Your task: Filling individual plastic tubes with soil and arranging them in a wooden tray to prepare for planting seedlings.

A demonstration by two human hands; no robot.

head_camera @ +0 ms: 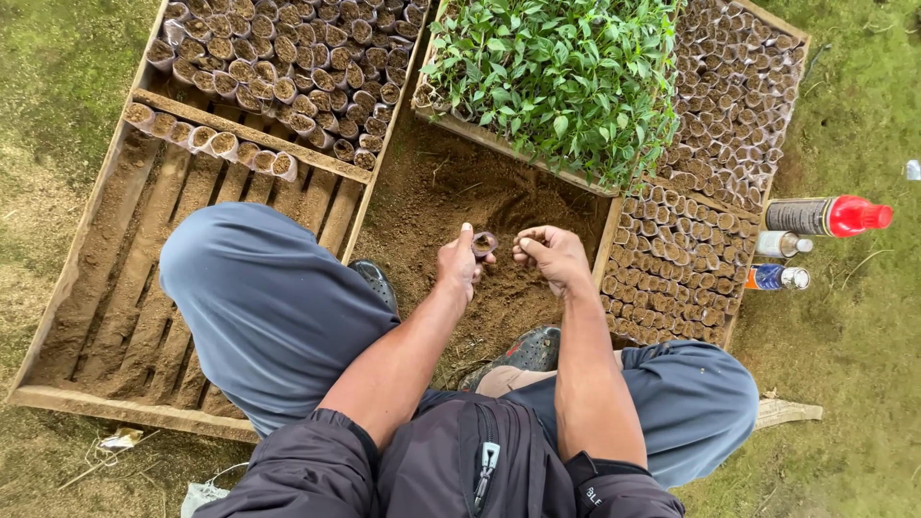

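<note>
Above the loose soil [499,288], left hand [459,264] fingers pinch a small seedling bag [484,243]; right hand [552,257] fingers seemingly curled shut beside it.

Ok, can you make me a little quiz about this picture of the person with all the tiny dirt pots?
1. True or false: the left hand holds a small soil-filled pot.
2. What lies on the grass to the right of the crates? A) a shovel B) bottles C) a bucket
3. Fill in: the green seedlings stand in a wooden ____.

Key
1. True. The right hand is closed beside it, over the pile of loose soil.
2. B, bottles; the biggest is a red-capped bottle.
3. Crate.
</note>
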